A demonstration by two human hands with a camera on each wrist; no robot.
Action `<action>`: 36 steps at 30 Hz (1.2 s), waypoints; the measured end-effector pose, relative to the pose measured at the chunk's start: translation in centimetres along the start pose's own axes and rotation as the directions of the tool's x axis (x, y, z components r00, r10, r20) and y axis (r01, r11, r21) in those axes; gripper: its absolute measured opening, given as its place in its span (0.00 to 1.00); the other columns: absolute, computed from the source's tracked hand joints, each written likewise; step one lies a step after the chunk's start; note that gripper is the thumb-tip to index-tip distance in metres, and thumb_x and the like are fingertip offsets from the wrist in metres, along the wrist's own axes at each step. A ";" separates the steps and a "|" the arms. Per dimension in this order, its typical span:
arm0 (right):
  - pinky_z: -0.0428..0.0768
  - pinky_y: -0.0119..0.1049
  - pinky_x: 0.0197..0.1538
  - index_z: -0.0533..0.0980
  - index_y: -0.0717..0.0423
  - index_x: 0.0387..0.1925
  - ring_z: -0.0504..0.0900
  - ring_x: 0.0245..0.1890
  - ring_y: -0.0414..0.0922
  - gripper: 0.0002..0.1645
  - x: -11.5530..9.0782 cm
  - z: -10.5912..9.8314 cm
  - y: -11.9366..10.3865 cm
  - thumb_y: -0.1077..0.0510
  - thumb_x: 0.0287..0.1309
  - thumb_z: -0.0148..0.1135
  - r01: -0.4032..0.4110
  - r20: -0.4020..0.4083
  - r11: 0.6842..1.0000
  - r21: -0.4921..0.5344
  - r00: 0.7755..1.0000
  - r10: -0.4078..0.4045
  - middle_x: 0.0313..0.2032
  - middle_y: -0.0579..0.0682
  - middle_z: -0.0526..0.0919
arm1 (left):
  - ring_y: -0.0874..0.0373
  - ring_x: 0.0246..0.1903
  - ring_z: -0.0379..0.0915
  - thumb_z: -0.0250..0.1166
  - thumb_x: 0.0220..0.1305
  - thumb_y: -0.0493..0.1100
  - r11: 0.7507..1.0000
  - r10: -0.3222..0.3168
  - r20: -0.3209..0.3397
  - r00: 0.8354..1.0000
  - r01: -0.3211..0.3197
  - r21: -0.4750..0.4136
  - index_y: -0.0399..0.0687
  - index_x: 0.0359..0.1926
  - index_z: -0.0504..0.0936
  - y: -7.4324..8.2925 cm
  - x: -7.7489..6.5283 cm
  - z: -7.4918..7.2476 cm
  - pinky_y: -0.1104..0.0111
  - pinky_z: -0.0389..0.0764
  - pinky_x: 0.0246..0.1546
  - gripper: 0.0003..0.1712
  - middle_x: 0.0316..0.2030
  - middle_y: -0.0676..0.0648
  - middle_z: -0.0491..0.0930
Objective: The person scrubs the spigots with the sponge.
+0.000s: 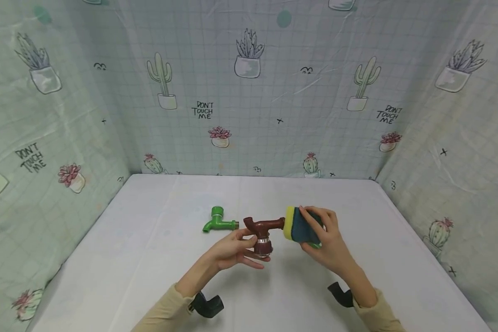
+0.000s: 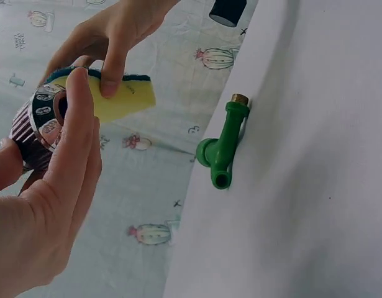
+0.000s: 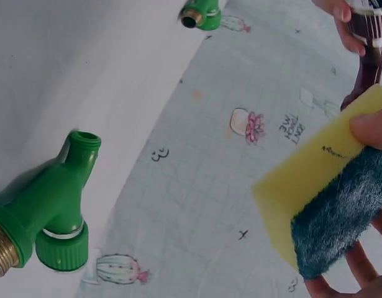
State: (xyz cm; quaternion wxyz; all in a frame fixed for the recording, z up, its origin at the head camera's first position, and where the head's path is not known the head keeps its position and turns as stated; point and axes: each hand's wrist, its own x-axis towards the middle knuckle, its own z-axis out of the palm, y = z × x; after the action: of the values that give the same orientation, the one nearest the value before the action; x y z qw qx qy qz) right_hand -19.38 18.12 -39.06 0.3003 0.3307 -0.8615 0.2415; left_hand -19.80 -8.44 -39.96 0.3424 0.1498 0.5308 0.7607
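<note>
- Currently, from the head, the left hand [image 1: 234,251] has thumb and fingers clamped on the knob [image 1: 263,248] of the brown tap [image 1: 267,225], which is held up above the table [image 1: 108,276], knob downward.
- Just beyond the tap's straight end, the right hand [image 1: 328,242] pinches the sponge [image 1: 300,225], its fingers spread over the dark side; the yellow side meets that end.
- A green tap [image 1: 218,225] lies on the table, beyond the left fingers; the second green tap [image 1: 317,246] is mostly hidden behind the right fingers.
- From the left wrist, the left thumb presses one side of the ribbed knob and the straighter fingers lie along the other; the sponge shows just past their tips.
- There, the first green tap rests well apart from these fingers, brass end pointing up the frame.
- From the right wrist, the right thumb lies on the yellow foam, with fingertips below the scrubbing side.
- Across the sponge from that thumb is the brown tap, the left fingers touching it; the second green tap lies well apart from the right fingers.
</note>
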 end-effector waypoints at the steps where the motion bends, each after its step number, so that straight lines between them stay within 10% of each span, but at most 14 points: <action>1: 0.74 0.48 0.44 0.62 0.53 0.62 0.58 0.53 0.49 0.53 0.1 0.1 -0.2 0.64 0.27 0.73 0.020 -0.005 1.000 -0.018 1.000 -0.020 0.57 0.55 0.64 | 0.42 0.45 0.76 0.51 0.65 0.44 1.000 -0.005 -0.006 1.000 0.005 -0.015 0.37 0.63 0.54 0.0 0.0 0.1 0.46 0.74 0.45 0.30 0.52 0.32 0.71; 11: 0.66 0.52 0.52 0.70 0.52 0.56 0.64 0.51 0.56 0.49 0.2 1.5 -1.4 0.61 0.21 0.75 0.244 -0.042 0.939 -0.240 0.964 -0.261 0.52 0.55 0.71 | 0.47 0.45 0.75 0.52 0.64 0.46 0.999 -0.038 -0.054 0.998 0.040 0.027 0.36 0.64 0.53 -0.3 0.7 0.4 0.63 0.80 0.44 0.33 0.54 0.35 0.67; 17: 0.63 0.55 0.54 0.71 0.52 0.55 0.66 0.49 0.56 0.50 0.1 2.2 -1.4 0.63 0.17 0.75 0.322 -0.072 0.911 -0.257 0.934 -0.350 0.50 0.55 0.74 | 0.45 0.42 0.77 0.56 0.62 0.43 0.995 -0.001 -0.101 0.995 0.011 0.101 0.45 0.64 0.53 -0.3 0.6 0.2 0.49 0.76 0.44 0.32 0.51 0.33 0.68; 30: 0.65 0.52 0.52 0.71 0.54 0.55 0.66 0.50 0.57 0.40 -0.3 2.2 -1.0 0.61 0.31 0.69 0.320 -0.076 0.938 -0.132 0.940 -0.331 0.51 0.56 0.73 | 0.57 0.39 0.78 0.62 0.56 0.44 0.974 0.095 -0.158 0.983 -0.059 0.221 0.35 0.57 0.67 -0.1 1.2 0.5 0.60 0.81 0.41 0.29 0.55 0.35 0.67; 36: 0.66 0.49 0.52 0.69 0.52 0.56 0.63 0.53 0.56 0.47 -1.0 2.3 -0.9 0.61 0.24 0.73 0.260 -0.014 0.960 -0.102 0.965 -0.263 0.53 0.54 0.71 | 0.56 0.33 0.79 0.61 0.57 0.36 0.976 0.111 -0.189 0.976 -0.072 0.206 0.45 0.58 0.64 -0.2 1.4 0.4 0.59 0.82 0.34 0.28 0.39 0.43 0.77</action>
State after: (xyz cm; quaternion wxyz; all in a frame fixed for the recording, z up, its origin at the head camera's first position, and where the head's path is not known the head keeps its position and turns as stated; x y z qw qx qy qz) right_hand -18.98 16.50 -41.16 0.3574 0.4228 -0.8171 0.1609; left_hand -20.46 -7.17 -40.12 0.2353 0.1305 0.6278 0.7304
